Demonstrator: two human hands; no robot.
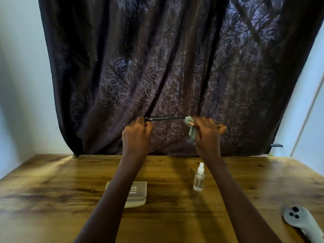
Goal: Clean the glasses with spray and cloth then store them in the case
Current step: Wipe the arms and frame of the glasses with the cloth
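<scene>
1. The glasses are held in the air in front of the dark curtain, well above the worktop. Their long axis runs from 9 to 3 o'clock.
2. The left hand has its fingers curled round the 9 o'clock end of the frame and steadies it.
3. The right hand sits at the 3 o'clock end and pinches the grey-green cloth against the frame there. Its other fingers fan out towards 3 o'clock and are blurred. The rest of the cloth hangs down towards 6 o'clock.
4. Judged from this, wiping is under way. The next stroke probably runs along the frame's axis towards 9 o'clock, and the right hand is the one placed to make it.
5. The spray bottle stands upright on the worktop at about 6 o'clock from the right hand. It holds clear liquid and neither hand touches it.
6. The case lies on the worktop at about 6 o'clock from the left hand, partly hidden by the left forearm. Whether it is open cannot be told, and nothing shows inside it.
7. A grey device rests at the worktop's 4 o'clock corner, well apart from the rest.
</scene>
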